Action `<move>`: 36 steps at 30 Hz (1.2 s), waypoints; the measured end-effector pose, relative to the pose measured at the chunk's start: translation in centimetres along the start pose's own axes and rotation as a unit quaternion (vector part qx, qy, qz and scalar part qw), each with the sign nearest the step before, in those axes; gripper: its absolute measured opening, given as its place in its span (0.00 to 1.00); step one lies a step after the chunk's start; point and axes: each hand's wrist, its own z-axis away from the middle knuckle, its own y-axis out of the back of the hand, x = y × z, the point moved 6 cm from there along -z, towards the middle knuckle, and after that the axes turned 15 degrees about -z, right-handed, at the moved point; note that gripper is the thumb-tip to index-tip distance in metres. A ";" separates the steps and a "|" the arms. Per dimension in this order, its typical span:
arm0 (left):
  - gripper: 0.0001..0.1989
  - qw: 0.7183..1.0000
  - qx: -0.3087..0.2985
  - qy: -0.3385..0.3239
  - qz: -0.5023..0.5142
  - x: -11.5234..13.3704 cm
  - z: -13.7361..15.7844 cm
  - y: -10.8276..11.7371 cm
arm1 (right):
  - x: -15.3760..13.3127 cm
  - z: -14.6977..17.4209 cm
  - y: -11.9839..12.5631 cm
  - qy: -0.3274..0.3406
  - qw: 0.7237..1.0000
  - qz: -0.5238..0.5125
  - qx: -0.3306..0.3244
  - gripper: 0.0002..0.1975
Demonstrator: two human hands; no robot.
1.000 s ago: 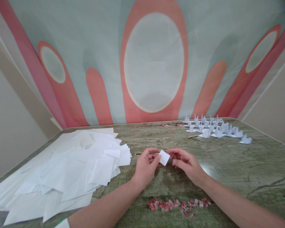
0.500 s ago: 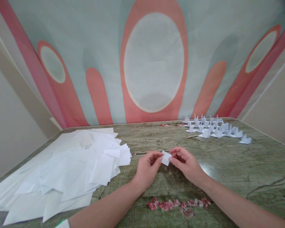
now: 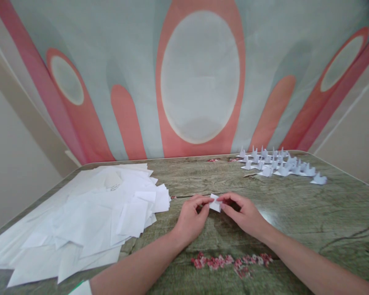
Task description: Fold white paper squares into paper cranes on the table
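Note:
A small folded piece of white paper (image 3: 215, 204) is held between my two hands, just above the middle of the table. My left hand (image 3: 193, 215) pinches its left edge between thumb and fingers. On the opposite edge, my right hand (image 3: 241, 211) grips with the thumb below and the index finger lying over the paper's face. The paper looks creased across its middle; its exact fold is too small to make out.
A wide heap of loose white paper sheets (image 3: 89, 221) covers the left of the wood-grain table (image 3: 295, 217). At the back right stand several folded white paper cranes (image 3: 283, 169) in rows. Behind the table rises a pink and grey patterned backdrop (image 3: 135, 123).
My right fingers have shifted inward, with the index finger now over the paper. The paper has tilted and shows a crease across it. My left hand keeps its pinch.

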 end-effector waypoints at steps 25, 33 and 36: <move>0.14 0.964 -0.055 -0.093 -0.245 1.0 0.6 -0.2 | -0.5 0.3 -1.2 0.165 0.967 0.178 -0.082 0.07; 0.09 0.887 -0.106 -0.161 -0.419 2.8 1.9 -0.2 | 0.3 0.1 -1.1 0.130 0.969 0.189 -0.086 0.05; 0.11 0.852 -0.133 -0.181 -0.472 3.1 2.6 -0.7 | 0.1 0.0 -1.1 0.130 0.966 0.201 -0.098 0.04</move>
